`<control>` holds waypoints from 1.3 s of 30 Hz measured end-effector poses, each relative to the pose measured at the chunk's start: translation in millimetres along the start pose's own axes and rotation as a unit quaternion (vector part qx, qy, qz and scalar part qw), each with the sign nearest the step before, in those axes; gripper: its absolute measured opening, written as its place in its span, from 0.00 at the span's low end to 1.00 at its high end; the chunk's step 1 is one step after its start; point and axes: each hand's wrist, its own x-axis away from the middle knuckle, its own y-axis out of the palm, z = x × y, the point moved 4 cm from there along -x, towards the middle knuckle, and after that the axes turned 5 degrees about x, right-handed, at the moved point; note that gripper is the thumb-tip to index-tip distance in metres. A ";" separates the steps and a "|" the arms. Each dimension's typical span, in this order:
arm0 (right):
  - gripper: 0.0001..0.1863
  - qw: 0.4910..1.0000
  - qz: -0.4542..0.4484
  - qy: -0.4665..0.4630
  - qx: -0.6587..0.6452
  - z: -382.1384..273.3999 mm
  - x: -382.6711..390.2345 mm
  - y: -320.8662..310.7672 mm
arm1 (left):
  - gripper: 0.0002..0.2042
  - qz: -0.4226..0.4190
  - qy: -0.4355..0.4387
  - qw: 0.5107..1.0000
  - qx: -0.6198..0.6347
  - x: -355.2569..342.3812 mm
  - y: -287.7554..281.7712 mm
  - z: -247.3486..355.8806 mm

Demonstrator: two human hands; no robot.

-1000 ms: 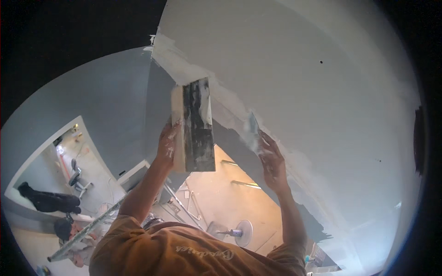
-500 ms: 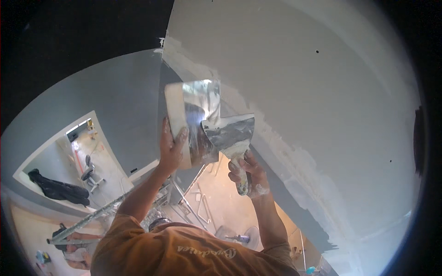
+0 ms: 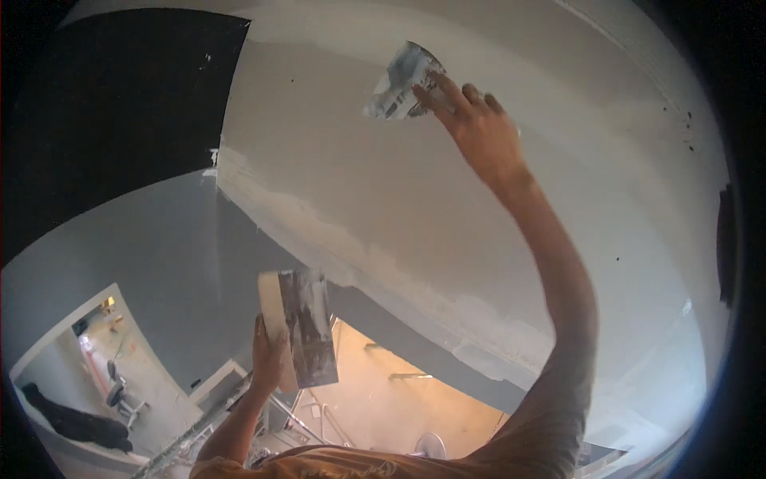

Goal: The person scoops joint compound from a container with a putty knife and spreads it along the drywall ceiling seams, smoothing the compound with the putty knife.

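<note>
My right hand (image 3: pixel 487 140) is raised high, closed around a putty knife with fingers stretched along its back. Its blade (image 3: pixel 407 70), smeared with whitish compound, lies against or close to the pale ceiling board (image 3: pixel 351 168); the handle is mostly hidden by the hand. Lower and to the left, my left hand (image 3: pixel 267 359) grips a wide plastering spatula (image 3: pixel 311 331) by its long cream-coloured bar. Streaks of compound cover the metal face of that spatula, which is held upright, apart from any surface.
An uneven band of white filler (image 3: pixel 391 299) runs along the joint between ceiling and grey wall (image 3: pixel 152 239). A black surface (image 3: pixel 120 104) adjoins at upper left. Below are a framed opening (image 3: pixel 60 319), metal scaffold bars (image 3: pixel 303 423) and a lit floor (image 3: pixel 383 391).
The putty knife has left the spatula's face and gone up to the ceiling with my right hand. The spatula sits lower in view, and the view has tilted upward.
</note>
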 end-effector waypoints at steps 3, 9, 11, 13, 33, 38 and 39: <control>0.29 0.990 -0.018 -0.075 0.118 23.2 -30.7 25.5 | 0.25 0.011 0.001 1.000 -0.015 -1.0 -15.1 -16.0; 0.29 0.976 -0.007 -0.135 0.171 46.7 -44.6 46.7 | 0.23 0.015 -0.015 0.998 0.064 -11.5 -17.4 -25.1; 0.28 0.973 -0.006 -0.143 0.184 43.1 -44.5 45.7 | 0.22 0.002 -0.016 0.999 0.027 -16.6 -22.6 -33.2; 0.30 0.971 -0.079 -0.131 0.182 44.5 -41.3 45.0 | 0.22 -0.014 -0.018 1.000 -0.010 -19.3 -20.7 -39.7; 0.36 0.959 -0.208 -0.080 0.176 144.3 102.9 -25.4 | 0.36 -0.078 -0.056 0.990 0.107 -8.5 65.4 -57.5; 0.36 0.957 -0.214 -0.077 0.180 160.1 133.3 -45.2 | 0.35 -0.103 -0.057 0.984 0.135 2.2 69.4 -55.9; 0.35 0.958 -0.218 -0.058 0.174 156.5 134.6 -42.6 | 0.34 -0.087 -0.051 0.986 0.133 6.0 60.2 -59.8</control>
